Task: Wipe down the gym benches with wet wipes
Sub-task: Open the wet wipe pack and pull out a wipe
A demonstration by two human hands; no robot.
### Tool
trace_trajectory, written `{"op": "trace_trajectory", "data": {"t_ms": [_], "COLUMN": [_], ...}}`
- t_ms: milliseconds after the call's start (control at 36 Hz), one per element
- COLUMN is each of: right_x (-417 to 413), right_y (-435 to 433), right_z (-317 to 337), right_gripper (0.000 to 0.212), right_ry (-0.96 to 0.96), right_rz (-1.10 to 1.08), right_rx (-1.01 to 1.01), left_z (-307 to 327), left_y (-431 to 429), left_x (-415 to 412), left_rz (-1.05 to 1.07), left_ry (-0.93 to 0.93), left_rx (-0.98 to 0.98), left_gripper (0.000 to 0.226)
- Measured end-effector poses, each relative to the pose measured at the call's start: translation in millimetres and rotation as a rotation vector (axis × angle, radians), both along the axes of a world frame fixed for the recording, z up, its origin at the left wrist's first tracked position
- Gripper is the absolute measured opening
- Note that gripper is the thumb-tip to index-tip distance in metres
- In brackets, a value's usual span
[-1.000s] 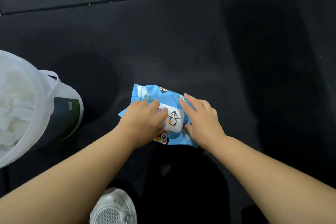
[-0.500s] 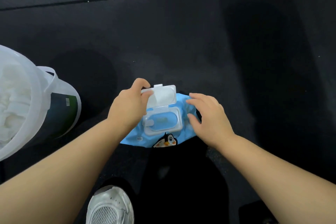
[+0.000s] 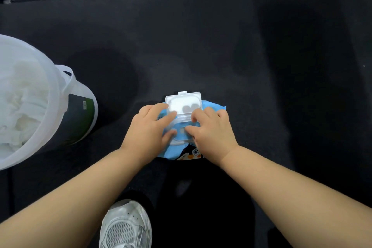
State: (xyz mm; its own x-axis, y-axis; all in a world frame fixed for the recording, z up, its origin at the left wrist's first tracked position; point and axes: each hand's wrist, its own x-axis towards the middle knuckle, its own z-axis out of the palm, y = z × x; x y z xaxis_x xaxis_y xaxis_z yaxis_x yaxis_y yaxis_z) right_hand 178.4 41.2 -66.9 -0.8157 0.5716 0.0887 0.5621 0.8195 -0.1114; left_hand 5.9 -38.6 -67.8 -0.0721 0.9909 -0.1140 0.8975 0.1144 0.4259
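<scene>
Fingers of both the left hand (image 3: 147,133) and right hand (image 3: 211,133) are lying loosely on the wipes pack (image 3: 213,104), its lid (image 3: 183,102) standing open.

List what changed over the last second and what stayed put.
The lid of the wipes pack, closed a second ago, was flipped open by the left hand, which then let go. Both hands, the right included, moved onto the opening. Bucket and shoe stayed put.
</scene>
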Motion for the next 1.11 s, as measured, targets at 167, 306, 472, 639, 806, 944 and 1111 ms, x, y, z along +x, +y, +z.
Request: {"op": "trace_trajectory", "data": {"t_ms": [167, 306, 472, 639, 806, 944, 1111], "right_x": [-12.5, -19.2, -17.2, -18.7, -15.6, -9.3, -4.8], "right_y": [-2.2, 1.7, 4.6, 6.5, 7.0, 10.4, 9.9], "right_z": [3.1, 6.5, 1.1, 5.1, 8.0, 23.7, 25.5], "right_gripper": [0.019, 0.015, 0.021, 0.022, 0.011, 0.009, 0.013], "right_ry": [-0.026, -0.114, -0.111, -0.164, -0.097, -0.064, -0.047], "right_rz": [0.135, 0.264, 0.360, 0.272, 0.071, -0.123, -0.175], "right_rx": [0.137, 0.101, 0.060, -0.136, -0.356, -0.630, -0.775], "left_z": [-2.9, 0.5, 2.8, 4.3, 3.0, 4.8, 5.2], "left_y": [-6.2, -8.5, -9.6, -10.4, -12.4, -10.7, -9.7], "left_x": [-1.1, -7.0, -6.6, -8.1, -5.6, -3.5, -2.7], "left_rz": [-0.038, -0.065, -0.056, -0.068, -0.052, -0.025, -0.026], "left_ry": [-0.008, -0.002, -0.004, 0.009, 0.008, 0.020, 0.026], "left_rx": [0.061, 0.041, 0.032, 0.032, 0.017, 0.018, 0.002], "left_gripper": [0.028, 0.038, 0.041, 0.044, 0.057, 0.061, 0.060]}}
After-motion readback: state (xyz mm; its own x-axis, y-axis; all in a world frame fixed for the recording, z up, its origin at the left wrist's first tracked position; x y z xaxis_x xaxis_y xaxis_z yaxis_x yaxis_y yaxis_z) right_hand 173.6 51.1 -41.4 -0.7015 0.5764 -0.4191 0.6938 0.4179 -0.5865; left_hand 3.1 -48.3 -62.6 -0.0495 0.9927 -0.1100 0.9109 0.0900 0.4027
